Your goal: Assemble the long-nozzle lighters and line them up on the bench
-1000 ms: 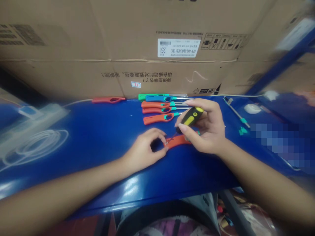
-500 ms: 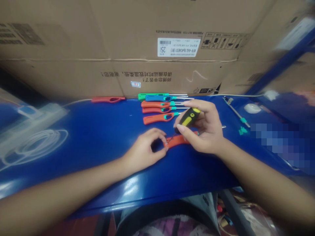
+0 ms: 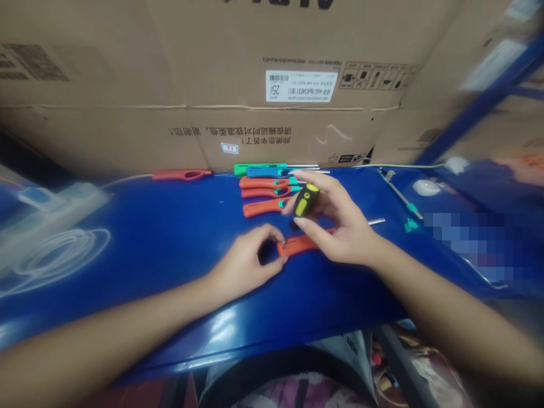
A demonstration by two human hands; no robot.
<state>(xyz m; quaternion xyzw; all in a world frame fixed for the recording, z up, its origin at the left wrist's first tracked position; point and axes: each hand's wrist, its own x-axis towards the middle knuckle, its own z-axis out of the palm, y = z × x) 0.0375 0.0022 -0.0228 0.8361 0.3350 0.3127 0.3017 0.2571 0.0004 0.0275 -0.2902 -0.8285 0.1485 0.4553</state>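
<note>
An orange long-necked lighter (image 3: 302,244) lies on the blue tabletop, its metal tube pointing right. My left hand (image 3: 250,258) pinches the handle's left end between thumb and fingers. My right hand (image 3: 346,226) is closed around a black and yellow screwdriver (image 3: 306,200), held above the lighter. The driver's shaft points down toward the left end of the handle; its tip is too small to make out. Behind my right hand lie several more lighters: a green one (image 3: 259,169), a blue one (image 3: 266,171) and orange ones (image 3: 259,209), partly hidden by the fingers.
Along the back stands a large cardboard box (image 3: 127,68). A red lighter handle (image 3: 181,175) lies against it. A power strip (image 3: 80,201) and coiled white cable (image 3: 63,255) are at left. To the right are a metal tube (image 3: 402,194), teal pieces (image 3: 411,225) and a white mouse-like object (image 3: 426,187).
The screwdriver handle has tipped more upright in my right hand. My left hand stays on the lighter's end. The whole view has shifted slightly.
</note>
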